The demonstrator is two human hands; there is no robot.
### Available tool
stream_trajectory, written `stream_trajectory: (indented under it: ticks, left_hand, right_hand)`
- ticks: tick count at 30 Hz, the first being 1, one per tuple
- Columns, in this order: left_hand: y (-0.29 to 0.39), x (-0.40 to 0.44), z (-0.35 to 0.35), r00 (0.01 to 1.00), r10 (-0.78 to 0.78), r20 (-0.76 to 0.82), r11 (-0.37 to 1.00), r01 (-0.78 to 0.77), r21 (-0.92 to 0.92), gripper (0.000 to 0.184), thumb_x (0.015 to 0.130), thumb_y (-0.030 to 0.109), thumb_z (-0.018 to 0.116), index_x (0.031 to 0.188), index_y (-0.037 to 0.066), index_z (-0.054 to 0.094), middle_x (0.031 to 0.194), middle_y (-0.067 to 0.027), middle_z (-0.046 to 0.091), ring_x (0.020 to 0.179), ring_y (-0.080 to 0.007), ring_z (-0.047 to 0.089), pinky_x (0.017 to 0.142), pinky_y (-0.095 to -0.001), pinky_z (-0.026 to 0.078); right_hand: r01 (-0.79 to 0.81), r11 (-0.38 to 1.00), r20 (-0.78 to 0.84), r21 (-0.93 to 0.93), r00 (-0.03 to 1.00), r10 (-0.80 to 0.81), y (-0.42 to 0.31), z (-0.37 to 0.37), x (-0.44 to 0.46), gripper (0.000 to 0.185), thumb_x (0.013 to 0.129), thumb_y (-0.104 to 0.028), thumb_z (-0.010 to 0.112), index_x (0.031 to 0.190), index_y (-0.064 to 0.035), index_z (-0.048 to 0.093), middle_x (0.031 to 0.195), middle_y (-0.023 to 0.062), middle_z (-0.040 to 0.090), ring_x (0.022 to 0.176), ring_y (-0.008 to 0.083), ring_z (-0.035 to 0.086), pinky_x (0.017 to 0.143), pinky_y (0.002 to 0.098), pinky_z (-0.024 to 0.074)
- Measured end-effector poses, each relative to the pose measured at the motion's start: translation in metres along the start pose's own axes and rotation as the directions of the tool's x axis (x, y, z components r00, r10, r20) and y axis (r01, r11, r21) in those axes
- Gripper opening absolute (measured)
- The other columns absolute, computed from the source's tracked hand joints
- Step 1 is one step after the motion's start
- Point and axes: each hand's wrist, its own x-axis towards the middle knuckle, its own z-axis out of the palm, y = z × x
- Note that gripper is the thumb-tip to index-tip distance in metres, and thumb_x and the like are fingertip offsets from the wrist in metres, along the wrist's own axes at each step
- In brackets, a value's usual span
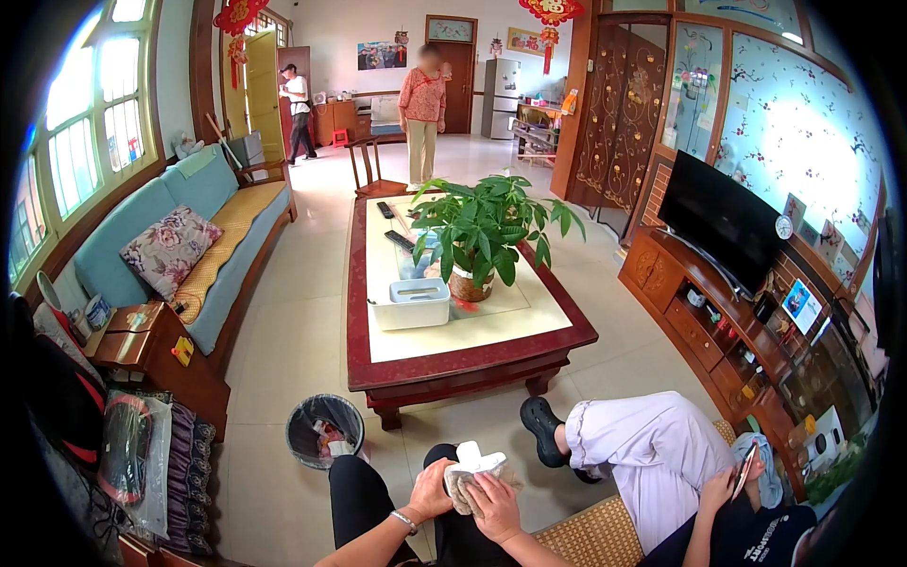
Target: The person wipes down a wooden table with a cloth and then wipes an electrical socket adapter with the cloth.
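Observation:
Over my lap, my left hand (431, 490) is closed around the left side of a small white object (475, 460), whose exact kind I cannot make out. A beige-brown cloth (465, 489) is bunched against the underside of that object. The fingers of my right hand (498, 508) are bent over the cloth, pressing it to the white piece. Part of both the cloth and the object is hidden behind my fingers. My left wrist wears a silvery bracelet (404, 522).
Ahead stands a low table (557, 333) with a potted plant (472, 283), a tissue box (409, 304) and remotes (400, 241). A trash bin (325, 404) is left of my knees. At right sits a person (652, 454) holding a phone (744, 471). Two people stand farther back.

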Motion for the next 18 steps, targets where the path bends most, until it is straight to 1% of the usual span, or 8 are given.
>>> stream_trajectory:
  ticks: [2, 4, 8, 18]
  left_hand:
    - [-0.0036, -0.0005, 0.0029, 0.999, 0.025, -0.02, 1.0, -0.025, 0.006, 0.054, 0.07, 0.026, 0.073, 0.116, 0.01, 0.051, 0.114, -0.0131, 0.057, 0.114, -0.0318, 0.052, 0.097, -0.0419, 0.04]
    - [-0.0028, -0.0006, 0.0024, 0.999, 0.025, -0.023, 1.0, -0.025, 0.002, 0.053, 0.07, 0.025, 0.073, 0.116, 0.01, 0.051, 0.114, -0.0132, 0.057, 0.114, -0.0319, 0.052, 0.096, -0.042, 0.04]
    - [-0.001, 0.0002, 0.0006, 1.0, 0.006, -0.002, 1.0, -0.006, -0.009, 0.052, 0.07, 0.024, 0.073, 0.116, 0.01, 0.051, 0.114, -0.0133, 0.057, 0.115, -0.0318, 0.051, 0.096, -0.0421, 0.04]
    - [-0.0006, 0.0005, 0.0001, 1.0, 0.02, -0.002, 1.0, -0.02, -0.01, 0.052, 0.07, 0.022, 0.072, 0.116, 0.009, 0.051, 0.114, -0.0136, 0.057, 0.115, -0.032, 0.052, 0.096, -0.0421, 0.04]
  right_hand:
    - [0.003, 1.0, -0.003, 0.012, 1.0, -0.003, -0.0006, -0.0009, 0.0005, 0.04, 0.077, -0.017, 0.064, 0.117, -0.0162, 0.062, 0.131, 0.006, 0.054, 0.123, 0.0243, 0.05, 0.102, 0.0434, 0.0343]
    - [0.001, 1.0, -0.002, -0.015, 1.0, -0.001, -0.0015, -0.0018, 0.0007, 0.037, 0.081, -0.02, 0.061, 0.118, -0.0182, 0.062, 0.131, 0.0046, 0.054, 0.123, 0.0216, 0.049, 0.102, 0.0416, 0.0343]
    - [0.0, 1.0, -0.006, -0.014, 1.0, 0.0, -0.0018, -0.0025, 0.0014, 0.037, 0.082, -0.02, 0.06, 0.118, -0.0182, 0.062, 0.131, 0.0042, 0.054, 0.123, 0.0213, 0.05, 0.102, 0.0414, 0.0346]
    - [-0.007, 1.0, -0.005, -0.014, 1.0, 0.006, -0.0006, -0.0005, 0.0005, 0.034, 0.083, -0.02, 0.06, 0.116, -0.0178, 0.063, 0.13, 0.0043, 0.055, 0.123, 0.0214, 0.05, 0.102, 0.0415, 0.0349]
